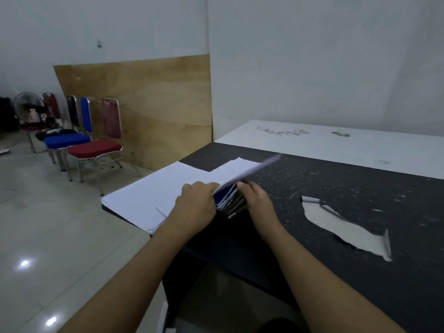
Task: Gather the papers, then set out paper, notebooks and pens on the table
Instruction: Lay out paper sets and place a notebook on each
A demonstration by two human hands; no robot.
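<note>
Head view: the left hand [195, 207] pinches a tilted sheet [249, 173]. The right hand [258, 200] curls around the notebooks [228, 197], beside the paper pile [149, 195] at the table [336, 236] corner. Hold the notebooks steady, so the sheet slides free.

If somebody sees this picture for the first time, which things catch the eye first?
Both hands, left hand and right hand, meet over a stack of notebooks near the black table's left end. White papers lie beside them; a torn patch shows at right.
</note>
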